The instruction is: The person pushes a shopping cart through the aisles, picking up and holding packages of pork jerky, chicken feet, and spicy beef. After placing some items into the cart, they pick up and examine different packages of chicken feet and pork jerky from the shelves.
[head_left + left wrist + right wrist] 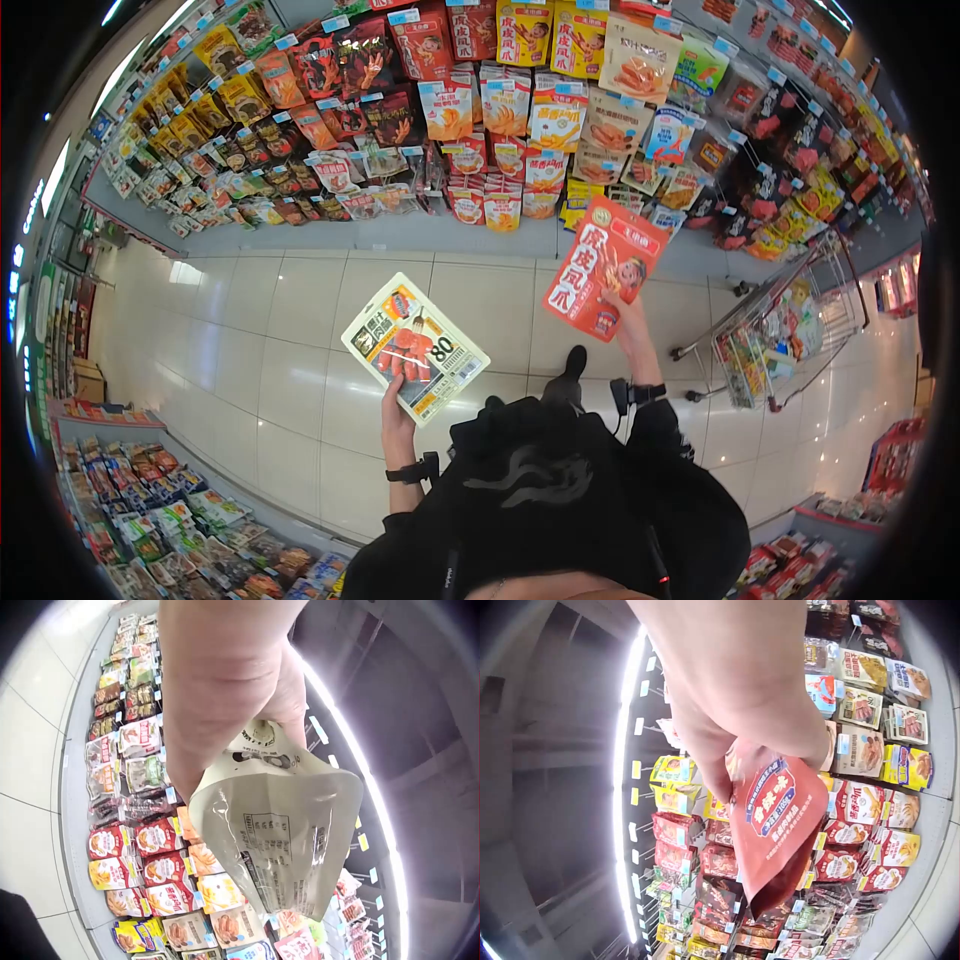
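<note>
In the head view, the left hand (398, 412) grips the lower left edge of a cream-coloured snack pouch (445, 372) marked 80, its front facing up. The right hand (632, 325) holds a red snack pouch (600, 268) by its lower right side, thumb on the front. The two pouches are apart. In the left wrist view the left hand (232, 682) pinches the pale pouch (277, 825), whose printed back shows. In the right wrist view the right hand (735, 682) grips the red pouch (776, 817); part of its fingers is hidden.
A long shelf (480, 240) hung with bagged snacks curves across the front. A shopping cart (750, 350) with goods in it stands at the right on the tiled floor (290, 350). More packaged goods (180, 510) lie at the lower left, and others at the lower right.
</note>
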The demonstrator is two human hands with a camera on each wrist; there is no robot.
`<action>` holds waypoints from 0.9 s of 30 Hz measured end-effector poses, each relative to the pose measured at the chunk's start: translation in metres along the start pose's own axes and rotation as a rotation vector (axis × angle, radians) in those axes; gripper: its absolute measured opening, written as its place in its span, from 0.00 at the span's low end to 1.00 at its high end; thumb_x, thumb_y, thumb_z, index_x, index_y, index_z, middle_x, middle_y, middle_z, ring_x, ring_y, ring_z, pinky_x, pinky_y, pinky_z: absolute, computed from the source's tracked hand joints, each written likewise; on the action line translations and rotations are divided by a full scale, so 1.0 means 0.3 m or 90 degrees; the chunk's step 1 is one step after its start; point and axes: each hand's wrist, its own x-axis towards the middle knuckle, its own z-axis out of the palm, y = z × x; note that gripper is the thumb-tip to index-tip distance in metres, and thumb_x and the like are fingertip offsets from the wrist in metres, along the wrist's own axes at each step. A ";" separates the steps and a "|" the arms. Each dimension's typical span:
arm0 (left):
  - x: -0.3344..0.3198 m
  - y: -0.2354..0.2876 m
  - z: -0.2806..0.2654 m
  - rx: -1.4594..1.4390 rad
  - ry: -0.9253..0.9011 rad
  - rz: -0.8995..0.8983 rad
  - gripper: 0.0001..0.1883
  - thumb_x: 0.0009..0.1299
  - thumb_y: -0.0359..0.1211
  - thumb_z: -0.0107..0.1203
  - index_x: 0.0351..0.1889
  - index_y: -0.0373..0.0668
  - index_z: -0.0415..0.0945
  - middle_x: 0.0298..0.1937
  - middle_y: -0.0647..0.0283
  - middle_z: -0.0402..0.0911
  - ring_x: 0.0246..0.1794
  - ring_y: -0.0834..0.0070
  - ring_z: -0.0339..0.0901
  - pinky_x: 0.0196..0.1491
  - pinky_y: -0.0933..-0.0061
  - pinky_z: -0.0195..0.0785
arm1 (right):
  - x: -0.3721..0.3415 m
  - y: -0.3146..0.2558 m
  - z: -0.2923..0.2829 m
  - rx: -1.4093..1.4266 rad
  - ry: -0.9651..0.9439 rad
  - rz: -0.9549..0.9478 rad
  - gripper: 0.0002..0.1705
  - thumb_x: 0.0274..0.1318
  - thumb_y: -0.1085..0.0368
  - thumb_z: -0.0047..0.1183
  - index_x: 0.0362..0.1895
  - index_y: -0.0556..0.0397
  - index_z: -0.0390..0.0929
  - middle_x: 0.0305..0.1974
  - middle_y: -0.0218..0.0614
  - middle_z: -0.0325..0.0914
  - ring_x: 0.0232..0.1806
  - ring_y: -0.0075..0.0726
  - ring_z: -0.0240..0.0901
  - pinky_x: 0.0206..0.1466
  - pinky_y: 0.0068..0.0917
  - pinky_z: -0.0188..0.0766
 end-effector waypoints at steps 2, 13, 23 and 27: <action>-0.031 0.027 -0.087 -0.017 0.009 0.020 0.28 0.70 0.35 0.52 0.67 0.39 0.59 0.62 0.54 0.72 0.59 0.58 0.73 0.61 0.53 0.68 | -0.015 0.004 0.047 -0.030 -0.031 0.003 0.18 0.58 0.69 0.59 0.53 0.52 0.72 0.41 0.27 0.78 0.42 0.23 0.75 0.48 0.24 0.73; -0.147 0.037 -0.238 -0.064 0.022 0.095 0.28 0.73 0.38 0.49 0.69 0.42 0.57 0.63 0.55 0.70 0.61 0.58 0.71 0.63 0.53 0.65 | -0.014 0.050 0.187 -0.064 -0.044 -0.033 0.11 0.57 0.67 0.61 0.43 0.53 0.75 0.35 0.27 0.78 0.36 0.20 0.73 0.41 0.21 0.70; 0.018 0.092 -0.254 -0.021 -0.038 -0.024 0.30 0.72 0.37 0.49 0.70 0.40 0.55 0.65 0.54 0.68 0.64 0.57 0.69 0.65 0.51 0.64 | 0.040 0.037 0.250 -0.208 -0.027 -0.055 0.19 0.52 0.67 0.65 0.47 0.55 0.73 0.38 0.29 0.80 0.35 0.20 0.75 0.41 0.21 0.73; 0.094 0.125 -0.147 0.004 -0.076 -0.010 0.29 0.72 0.36 0.49 0.70 0.40 0.55 0.65 0.53 0.68 0.64 0.57 0.69 0.64 0.51 0.64 | 0.170 -0.003 0.323 -0.228 -0.021 -0.080 0.20 0.51 0.66 0.66 0.47 0.55 0.73 0.38 0.29 0.80 0.36 0.20 0.75 0.40 0.22 0.74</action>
